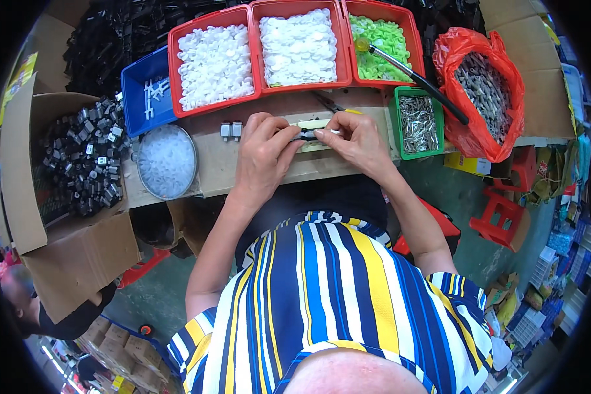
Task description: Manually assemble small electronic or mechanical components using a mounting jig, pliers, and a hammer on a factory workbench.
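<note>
Over the front of the cardboard-covered bench, both my hands are closed in a pinch on one small black-and-white part [306, 135]. My left hand [264, 150] grips its left end between thumb and fingers. At its right end, my right hand [360, 146] pinches with thumb and forefinger, at a thin white piece. My fingers hide much of the part. A cream-coloured block [312, 123] lies right behind and under it. Two small grey blocks with white ends [231, 131] stand just left of my left hand. Pliers with a yellow handle [335, 105] lie beyond my hands.
Red bins of white pieces [217, 65] and green pieces [382, 44] line the back. Left are a blue tray [132, 98], a round dish [166, 161] and a carton [26, 177] of small dark parts. Right are a green tray [395, 118], a black-handled rod [433, 92] and a red bag [463, 141].
</note>
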Tool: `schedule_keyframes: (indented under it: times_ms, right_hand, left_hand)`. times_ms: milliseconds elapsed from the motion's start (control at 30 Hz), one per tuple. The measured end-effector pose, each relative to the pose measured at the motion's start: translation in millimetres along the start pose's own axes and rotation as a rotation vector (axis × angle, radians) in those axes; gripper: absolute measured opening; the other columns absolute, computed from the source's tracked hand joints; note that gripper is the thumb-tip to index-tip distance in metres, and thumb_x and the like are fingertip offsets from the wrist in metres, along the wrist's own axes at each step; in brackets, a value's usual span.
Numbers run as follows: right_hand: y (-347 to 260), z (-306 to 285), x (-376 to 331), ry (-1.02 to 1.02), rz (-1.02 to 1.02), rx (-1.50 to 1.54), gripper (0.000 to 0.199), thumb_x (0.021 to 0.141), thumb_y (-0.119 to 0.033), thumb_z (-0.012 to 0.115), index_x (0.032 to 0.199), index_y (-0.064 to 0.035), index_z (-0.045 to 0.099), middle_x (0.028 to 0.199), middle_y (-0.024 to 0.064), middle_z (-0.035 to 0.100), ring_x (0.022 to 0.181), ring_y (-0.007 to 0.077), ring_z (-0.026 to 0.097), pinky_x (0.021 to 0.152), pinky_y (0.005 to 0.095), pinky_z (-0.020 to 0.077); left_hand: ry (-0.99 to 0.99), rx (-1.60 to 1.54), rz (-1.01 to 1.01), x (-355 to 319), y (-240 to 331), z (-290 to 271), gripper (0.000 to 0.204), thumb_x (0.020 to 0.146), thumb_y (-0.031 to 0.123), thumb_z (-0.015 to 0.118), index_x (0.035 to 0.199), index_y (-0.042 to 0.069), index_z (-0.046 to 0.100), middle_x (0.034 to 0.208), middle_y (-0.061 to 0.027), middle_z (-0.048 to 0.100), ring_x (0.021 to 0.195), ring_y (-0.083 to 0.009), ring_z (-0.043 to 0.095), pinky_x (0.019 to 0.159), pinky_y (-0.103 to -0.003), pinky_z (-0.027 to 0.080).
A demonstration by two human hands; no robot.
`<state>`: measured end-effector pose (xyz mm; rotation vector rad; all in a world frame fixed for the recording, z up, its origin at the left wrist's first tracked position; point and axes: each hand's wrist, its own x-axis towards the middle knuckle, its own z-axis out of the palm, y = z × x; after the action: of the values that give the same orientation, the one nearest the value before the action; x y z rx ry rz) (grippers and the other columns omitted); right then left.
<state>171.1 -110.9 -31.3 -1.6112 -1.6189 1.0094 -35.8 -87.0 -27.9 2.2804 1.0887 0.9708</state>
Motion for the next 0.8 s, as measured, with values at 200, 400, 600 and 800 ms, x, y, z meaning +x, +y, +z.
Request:
schedule_keyframes:
  times_ms: [200,400,600,800]
  right_hand:
    - [-10,-2,-3,0.055,-0.117,-0.208,0.029,0.082,-0.023,0.078,0.08,0.001,0.061,0.058,0.0048,0.051,0.049,0.013,0.046,0.048,0.0316,0.0356]
    - [-4,-9,-3,0.026,-0.116,-0.164,0.029,0.083,-0.025,0.075,0.09,-0.0031,0.057,0.06,0.0089,0.054,0.055,0.0247,0.056,0.055,0.0377,0.0428]
    - [5,-8,-1,0.029,-0.152,-0.052,0.021,0.083,-0.013,0.076,0.088,-0.0018,0.058,0.058,0.001,0.045,0.053,0.0082,0.044,0.049,0.0291,0.0343]
    - [3,-10,-4,0.006,-0.078,-0.044,0.023,0.083,-0.014,0.076,0.092,-0.0022,0.058,0.058,0.0009,0.045,0.053,0.0077,0.042,0.049,0.0285,0.0328]
  left_hand:
    - [0.01,0.078,0.068,1,-2,6,0.016,0.073,0.004,0.075,0.087,0.003,0.069,0.088,-0.0079,0.062,0.092,-0.0281,0.058,0.078,-0.04,0.048]
    - [-0.002,0.105,0.094,2,0,7,0.015,0.072,0.005,0.074,0.087,0.004,0.069,0.087,-0.0075,0.062,0.091,-0.0274,0.059,0.077,-0.04,0.048]
    - [-0.01,0.137,0.098,3,1,8,0.015,0.073,0.004,0.073,0.087,0.004,0.069,0.088,-0.0075,0.062,0.092,-0.0272,0.058,0.078,-0.039,0.048]
    - [-0.025,0.142,0.122,5,7,4,0.016,0.075,0.0,0.073,0.09,0.0,0.068,0.088,-0.0113,0.061,0.091,-0.0303,0.058,0.078,-0.04,0.049]
